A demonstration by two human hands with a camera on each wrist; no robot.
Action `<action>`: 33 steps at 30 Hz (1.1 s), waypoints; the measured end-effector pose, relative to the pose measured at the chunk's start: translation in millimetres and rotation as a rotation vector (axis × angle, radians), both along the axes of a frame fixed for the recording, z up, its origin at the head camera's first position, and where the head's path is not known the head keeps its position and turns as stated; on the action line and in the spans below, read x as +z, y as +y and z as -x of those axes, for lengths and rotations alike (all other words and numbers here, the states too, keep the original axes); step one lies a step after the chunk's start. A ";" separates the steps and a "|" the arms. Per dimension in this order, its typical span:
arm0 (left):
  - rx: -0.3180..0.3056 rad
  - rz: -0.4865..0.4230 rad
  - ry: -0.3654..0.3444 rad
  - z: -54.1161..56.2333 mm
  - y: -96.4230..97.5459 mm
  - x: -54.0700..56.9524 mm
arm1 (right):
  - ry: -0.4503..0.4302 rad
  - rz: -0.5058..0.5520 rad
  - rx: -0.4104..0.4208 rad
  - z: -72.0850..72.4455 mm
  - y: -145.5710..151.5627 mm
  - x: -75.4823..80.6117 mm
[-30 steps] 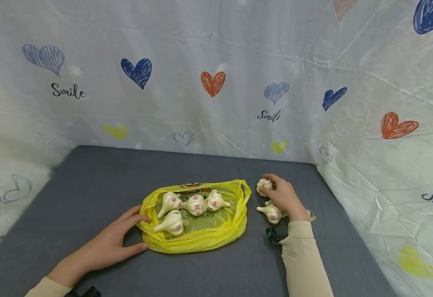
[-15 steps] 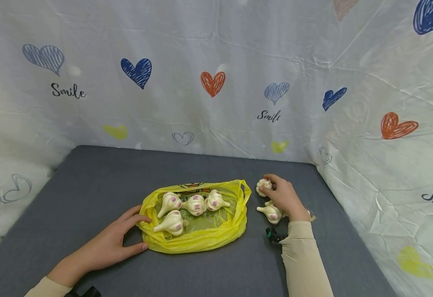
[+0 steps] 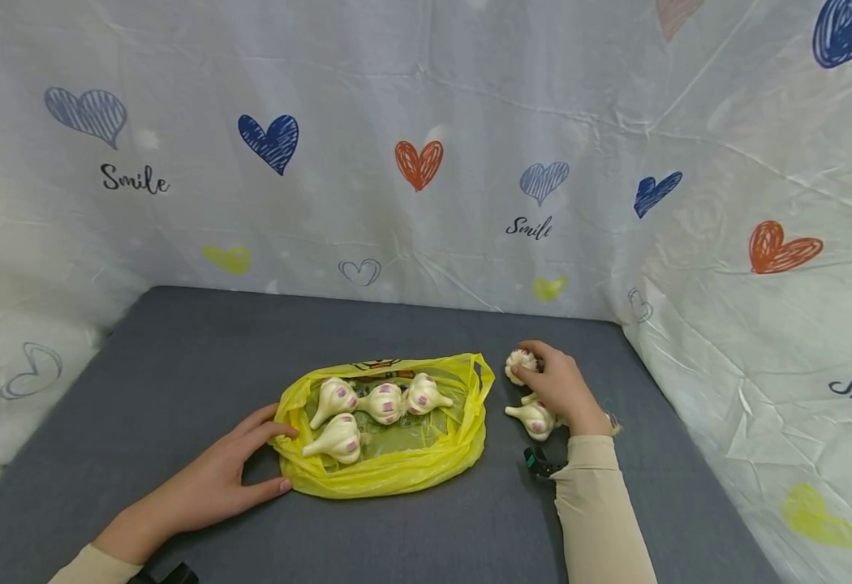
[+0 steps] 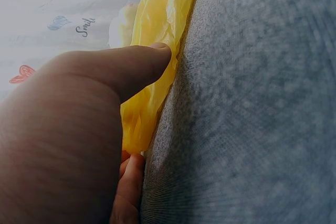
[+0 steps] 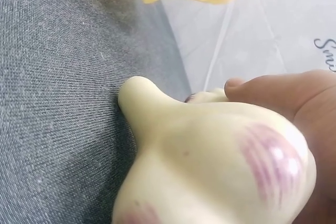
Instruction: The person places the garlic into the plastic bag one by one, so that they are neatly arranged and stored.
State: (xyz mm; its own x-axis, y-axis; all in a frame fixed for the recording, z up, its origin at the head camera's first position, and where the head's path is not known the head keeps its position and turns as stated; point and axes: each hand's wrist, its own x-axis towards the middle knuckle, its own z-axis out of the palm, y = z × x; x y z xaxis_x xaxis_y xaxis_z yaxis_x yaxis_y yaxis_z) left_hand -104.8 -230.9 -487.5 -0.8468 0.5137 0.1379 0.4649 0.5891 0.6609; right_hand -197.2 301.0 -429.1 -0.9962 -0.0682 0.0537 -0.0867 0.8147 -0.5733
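Note:
A yellow plastic bag point(image 3: 389, 483) lies spread on the table with its mouth upward, and several garlic bulbs point(image 3: 342, 439) rest inside. My left hand point(image 3: 210, 478) touches the bag's left end, fingers extended at the rim and thumb point(image 4: 142, 66) against the near side. To the right of the bag, my right hand point(image 3: 561, 389) holds a garlic bulb point(image 3: 519, 367) between thumb and fingers. Another garlic bulb point(image 3: 533, 420) lies just below that hand and fills much of the right wrist view. The held bulb is mostly hidden there behind it.
A dark grey cloth point(image 3: 200, 349) covers the table. Behind and at the sides hangs a pale curtain point(image 3: 426, 97) printed with hearts and "Smile". More garlic partly shows behind the right wrist point(image 3: 612, 422). A dark band point(image 3: 540, 463) is by the right forearm.
The garlic bulb in my right hand has shifted very slightly upward in the head view. The left hand and the bag look the same as before.

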 end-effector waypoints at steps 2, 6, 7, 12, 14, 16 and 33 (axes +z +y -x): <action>0.000 -0.002 -0.001 -0.1 0.3 0.3 | 0.007 0.000 -0.003 -0.4 -0.1 0.7; 0.001 -0.001 -0.004 -0.1 0.5 0.9 | 0.032 0.000 -0.001 -1.2 -0.4 2.6; 0.001 -0.001 -0.005 -0.1 0.5 0.8 | 0.037 -0.001 0.000 -1.6 -0.3 3.2; 0.005 0.004 -0.004 -0.6 0.6 -0.1 | 0.061 -0.004 0.001 -3.7 -0.4 7.4; 0.008 0.007 -0.003 -0.8 0.6 -0.5 | 0.066 -0.001 0.000 -4.6 -1.0 9.7; 0.007 0.008 -0.005 -0.5 0.6 -0.2 | 0.068 0.005 0.000 -5.5 -1.4 12.3; 0.010 0.004 -0.009 0.7 0.1 -2.9 | 0.122 0.057 0.023 -13.4 -8.9 36.6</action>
